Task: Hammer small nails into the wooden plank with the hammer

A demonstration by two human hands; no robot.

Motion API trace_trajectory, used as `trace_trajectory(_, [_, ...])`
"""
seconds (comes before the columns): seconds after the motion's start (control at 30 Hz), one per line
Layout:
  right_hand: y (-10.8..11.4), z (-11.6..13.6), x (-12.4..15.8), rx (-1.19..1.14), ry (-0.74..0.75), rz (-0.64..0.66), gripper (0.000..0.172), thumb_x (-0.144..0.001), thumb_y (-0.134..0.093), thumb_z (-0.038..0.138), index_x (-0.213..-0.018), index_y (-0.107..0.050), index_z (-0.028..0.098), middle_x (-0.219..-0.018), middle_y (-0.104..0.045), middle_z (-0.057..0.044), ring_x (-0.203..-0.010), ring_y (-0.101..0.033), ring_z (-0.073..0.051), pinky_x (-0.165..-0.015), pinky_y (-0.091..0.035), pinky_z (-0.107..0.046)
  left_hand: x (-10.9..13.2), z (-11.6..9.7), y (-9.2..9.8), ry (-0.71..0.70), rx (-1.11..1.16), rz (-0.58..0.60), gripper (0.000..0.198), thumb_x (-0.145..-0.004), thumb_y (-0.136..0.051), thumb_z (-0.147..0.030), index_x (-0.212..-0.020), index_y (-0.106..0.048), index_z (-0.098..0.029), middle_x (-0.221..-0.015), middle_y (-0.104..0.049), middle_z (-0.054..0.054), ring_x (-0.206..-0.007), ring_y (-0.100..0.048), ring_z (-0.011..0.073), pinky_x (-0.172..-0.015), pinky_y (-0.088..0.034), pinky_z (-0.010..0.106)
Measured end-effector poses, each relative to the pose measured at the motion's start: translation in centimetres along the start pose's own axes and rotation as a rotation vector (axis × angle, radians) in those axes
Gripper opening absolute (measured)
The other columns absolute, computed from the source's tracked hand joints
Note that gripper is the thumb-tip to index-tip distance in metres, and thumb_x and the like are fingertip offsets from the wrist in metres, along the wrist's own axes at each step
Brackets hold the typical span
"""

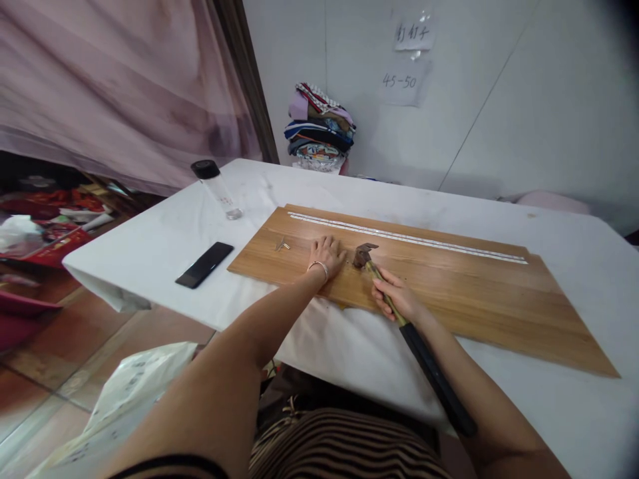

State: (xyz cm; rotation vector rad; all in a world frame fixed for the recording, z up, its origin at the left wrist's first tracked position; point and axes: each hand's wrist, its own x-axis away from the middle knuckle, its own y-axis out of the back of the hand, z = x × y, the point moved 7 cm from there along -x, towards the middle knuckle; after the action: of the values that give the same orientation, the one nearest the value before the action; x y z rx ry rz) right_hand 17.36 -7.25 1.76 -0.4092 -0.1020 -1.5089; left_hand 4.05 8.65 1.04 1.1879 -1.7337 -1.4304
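A long wooden board (pixel 474 286) lies on the white table (pixel 164 239). My right hand (pixel 397 297) is closed round the upper shaft of a hammer (pixel 424 352); its claw head rests on the board just right of my left hand. My left hand (pixel 327 255) lies on the board with the fingers curled near the hammer head; what it pinches, if anything, is too small to see. A few loose nails (pixel 282 245) lie on the board to the left. A pale strip (pixel 407 236) runs along the board's far edge.
A black phone (pixel 204 264) lies on the table left of the board. A clear bottle with a black cap (pixel 218 189) stands behind it. Folded clothes (pixel 319 130) are stacked by the wall. A white plastic bag (pixel 130 392) sits at the lower left.
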Motion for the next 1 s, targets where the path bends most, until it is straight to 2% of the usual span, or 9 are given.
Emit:
trace_trajectory(0.27, [0.24,-0.31,-0.15,-0.02,0.007,0.011,0.084,-0.085,-0.074,0.044,-0.162,-0.042,0.028,-0.063,-0.052,0.011,-0.034,-0.041,-0.008,-0.028,-0.032,-0.018,-0.02,-0.16,0.11,0.001,-0.007,0.005,0.04,-0.105,-0.047,-0.041,-0.131,-0.068,-0.019,-0.155,-0.059,0.016,-0.147,-0.045,0.0339,-0.123,-0.031,0.051])
trace_trajectory(0.47, [0.65,-0.3,-0.36,-0.034,0.042,0.0,0.086,-0.086,-0.073,0.043,-0.163,-0.039,0.024,-0.063,-0.052,0.011,-0.035,-0.041,-0.008,-0.028,-0.032,-0.018,-0.02,-0.25,0.12,-0.007,-0.066,0.007,0.039,-0.107,-0.045,-0.043,-0.129,-0.068,-0.02,-0.152,-0.061,0.014,-0.143,-0.048,0.0302,-0.121,-0.035,0.048])
trace_trajectory(0.8, [0.6,-0.48,-0.59,-0.028,0.074,0.02,0.077,-0.087,-0.073,0.044,-0.156,-0.045,0.025,-0.064,-0.052,0.011,-0.035,-0.041,-0.008,-0.028,-0.031,-0.018,-0.06,-0.42,0.31,-0.01,-0.054,0.005,0.038,-0.107,-0.044,-0.041,-0.128,-0.068,-0.021,-0.149,-0.062,0.014,-0.141,-0.049,0.0308,-0.12,-0.035,0.048])
trace_trajectory(1.0, [0.7,-0.63,-0.65,-0.03,0.073,0.009,0.08,-0.085,-0.074,0.045,-0.156,-0.043,0.023,-0.064,-0.052,0.012,-0.035,-0.04,-0.008,-0.028,-0.031,-0.019,0.04,-0.65,0.54,0.002,-0.032,0.013,0.033,-0.107,-0.046,-0.037,-0.123,-0.07,-0.021,-0.147,-0.061,0.015,-0.141,-0.048,0.0308,-0.12,-0.034,0.048])
